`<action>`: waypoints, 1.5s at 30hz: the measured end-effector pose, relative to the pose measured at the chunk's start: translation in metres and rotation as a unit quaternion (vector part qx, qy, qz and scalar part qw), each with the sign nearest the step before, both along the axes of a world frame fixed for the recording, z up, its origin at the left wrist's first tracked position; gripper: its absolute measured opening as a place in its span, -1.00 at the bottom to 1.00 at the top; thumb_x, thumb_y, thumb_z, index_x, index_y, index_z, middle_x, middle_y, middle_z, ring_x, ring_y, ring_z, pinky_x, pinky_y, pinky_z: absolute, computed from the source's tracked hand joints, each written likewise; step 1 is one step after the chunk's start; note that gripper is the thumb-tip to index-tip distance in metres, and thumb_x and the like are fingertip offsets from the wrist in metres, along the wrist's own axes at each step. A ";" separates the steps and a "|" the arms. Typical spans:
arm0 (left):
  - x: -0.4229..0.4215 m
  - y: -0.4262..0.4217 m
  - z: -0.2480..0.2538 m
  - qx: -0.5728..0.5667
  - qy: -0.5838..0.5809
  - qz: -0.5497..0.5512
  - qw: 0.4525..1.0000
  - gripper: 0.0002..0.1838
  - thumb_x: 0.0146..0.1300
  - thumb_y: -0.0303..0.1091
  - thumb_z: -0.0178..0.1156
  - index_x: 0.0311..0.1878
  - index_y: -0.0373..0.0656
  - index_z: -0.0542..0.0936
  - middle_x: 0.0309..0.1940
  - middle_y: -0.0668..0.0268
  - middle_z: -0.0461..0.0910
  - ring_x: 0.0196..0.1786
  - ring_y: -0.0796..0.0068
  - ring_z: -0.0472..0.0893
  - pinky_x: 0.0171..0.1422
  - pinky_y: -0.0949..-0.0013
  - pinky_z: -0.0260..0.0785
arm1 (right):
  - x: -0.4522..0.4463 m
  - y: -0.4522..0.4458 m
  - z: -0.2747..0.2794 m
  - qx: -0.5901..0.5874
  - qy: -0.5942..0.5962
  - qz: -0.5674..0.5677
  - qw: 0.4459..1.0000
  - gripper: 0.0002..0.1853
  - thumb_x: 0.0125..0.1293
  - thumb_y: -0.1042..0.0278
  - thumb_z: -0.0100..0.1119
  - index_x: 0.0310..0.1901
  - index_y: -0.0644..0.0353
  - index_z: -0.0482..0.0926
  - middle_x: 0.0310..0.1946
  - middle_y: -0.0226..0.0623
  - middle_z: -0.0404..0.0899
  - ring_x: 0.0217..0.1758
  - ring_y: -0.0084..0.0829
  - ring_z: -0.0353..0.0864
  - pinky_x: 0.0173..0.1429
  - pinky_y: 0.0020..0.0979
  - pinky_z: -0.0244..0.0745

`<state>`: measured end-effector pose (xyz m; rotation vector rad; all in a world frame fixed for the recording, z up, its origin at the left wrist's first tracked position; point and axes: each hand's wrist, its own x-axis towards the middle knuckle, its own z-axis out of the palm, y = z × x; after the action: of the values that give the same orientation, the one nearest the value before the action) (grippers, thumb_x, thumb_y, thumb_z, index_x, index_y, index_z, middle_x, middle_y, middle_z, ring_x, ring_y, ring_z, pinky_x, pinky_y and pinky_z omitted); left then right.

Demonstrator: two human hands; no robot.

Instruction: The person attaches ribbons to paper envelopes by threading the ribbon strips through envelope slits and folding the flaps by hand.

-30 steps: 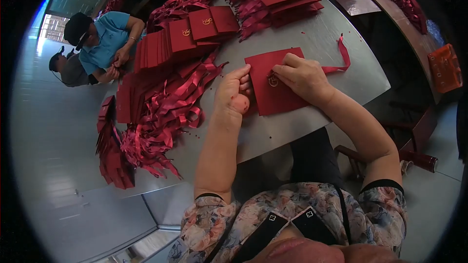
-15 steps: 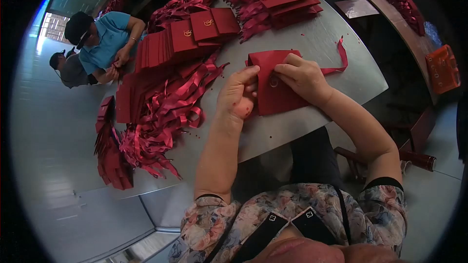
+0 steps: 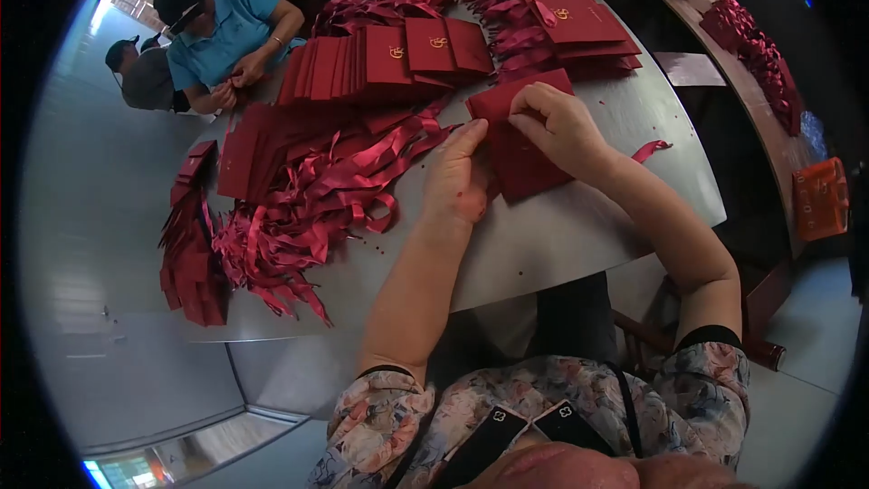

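A dark red folder (image 3: 525, 167) is tilted up a little off the metal table between my two hands. My left hand (image 3: 457, 177) grips its left edge, thumb in front. The fingers of my right hand (image 3: 557, 127) are pinched together on the folder's front, near its upper part; whether they hold something small there is hidden. A red ribbon end (image 3: 652, 150) sticks out to the right behind my right wrist. Just beyond the folder lies a stack of red folders (image 3: 584, 18) with gold emblems.
The metal table (image 3: 579, 240) also bears a row of red folders (image 3: 339, 68) and a heap of red ribbons (image 3: 317, 199) at left. A person in a blue shirt (image 3: 222, 36) works at the far left. An orange bag (image 3: 819, 199) is at right.
The view has shifted, so the table's things appear moved. The folder has been raised and tilted, its emblem now out of sight, and less of the ribbon shows at right.
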<state>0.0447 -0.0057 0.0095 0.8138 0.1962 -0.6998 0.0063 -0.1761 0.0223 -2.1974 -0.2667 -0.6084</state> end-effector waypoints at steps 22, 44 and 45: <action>-0.004 -0.001 0.000 0.017 -0.094 0.005 0.995 -0.88 0.39 -0.36 0.14 -0.07 -0.10 0.52 -0.12 0.34 0.60 -0.03 0.44 0.59 0.10 0.23 0.47 | 0.000 -0.001 -0.016 -0.031 -0.059 0.068 0.995 -0.90 0.25 0.52 0.17 -0.24 0.25 0.46 -0.34 -0.11 0.51 -0.27 -0.01 0.56 -0.23 -0.17 0.50; -0.007 -0.003 -0.006 0.000 -0.100 0.009 0.995 -0.88 0.31 -0.40 0.21 -0.11 -0.06 0.54 -0.19 0.39 0.62 -0.11 0.45 0.61 -0.03 0.28 0.51 | -0.003 -0.003 -0.007 0.040 -0.054 0.062 0.996 -0.85 0.11 0.56 0.29 -0.26 0.28 0.59 -0.35 -0.13 0.59 -0.29 -0.15 0.65 -0.24 -0.33 0.54; -0.006 -0.003 -0.006 -0.001 -0.101 0.008 0.995 -0.88 0.31 -0.40 0.21 -0.11 -0.06 0.54 -0.19 0.39 0.62 -0.11 0.45 0.61 -0.03 0.28 0.51 | -0.003 -0.002 -0.007 0.039 -0.055 0.061 0.996 -0.85 0.11 0.56 0.29 -0.26 0.28 0.59 -0.35 -0.13 0.59 -0.29 -0.15 0.65 -0.24 -0.33 0.54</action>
<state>0.0386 -0.0084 0.0032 0.8749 0.0200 -0.5973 0.0032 -0.1778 0.0150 -2.0597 -0.4248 -0.6602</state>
